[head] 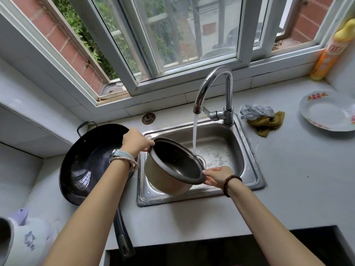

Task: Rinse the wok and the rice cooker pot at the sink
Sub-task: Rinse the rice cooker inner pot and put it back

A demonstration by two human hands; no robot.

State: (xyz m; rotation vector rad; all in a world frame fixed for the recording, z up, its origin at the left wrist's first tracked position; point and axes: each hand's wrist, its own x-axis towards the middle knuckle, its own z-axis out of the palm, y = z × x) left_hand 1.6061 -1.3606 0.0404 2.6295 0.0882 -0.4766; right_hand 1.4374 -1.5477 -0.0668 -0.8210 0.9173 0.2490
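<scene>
The rice cooker pot (169,169), metal outside and dark inside, is tilted over the left half of the steel sink (247,150), its mouth facing up and right. My left hand (135,141) grips its far rim and my right hand (217,176) grips its near right rim. Water runs from the curved chrome tap (215,89) into the basin just right of the pot. The black wok (90,164) lies on the counter left of the sink, its long handle (123,233) pointing toward me.
A grey scourer and a mustard cloth (263,120) lie right of the tap. A white plate (328,112) and an orange spray can (326,56) stand at the far right. A pale patterned rice cooker body (23,235) sits at the lower left. A window runs behind the sink.
</scene>
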